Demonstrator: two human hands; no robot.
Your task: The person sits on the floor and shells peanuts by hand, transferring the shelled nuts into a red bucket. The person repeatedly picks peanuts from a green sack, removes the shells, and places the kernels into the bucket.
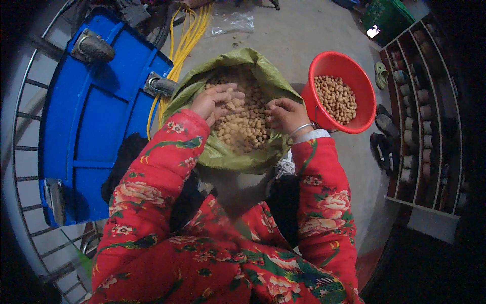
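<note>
An open green woven sack (228, 161) with its rim rolled out stands before me, holding many unshelled peanuts (243, 131). My left hand (220, 102) is over the left side of the sack's mouth, palm turned inward, with several peanuts on its half-curled fingers. Over the right side is my right hand (286, 114), its fingers bent and thumb near the index finger; whether something small is between them cannot be told. A red plastic bucket (364, 110), partly filled with peanuts, stands just right of the sack.
A blue platform cart (102, 125) with casters leans against a metal rack (28, 114) at left. Yellow hose or cable (176, 64) lies beside it. Clear plastic (231, 23) is on the floor. At right are a shoe rack (417, 114), loose shoes (385, 123) and a green bin (387, 19).
</note>
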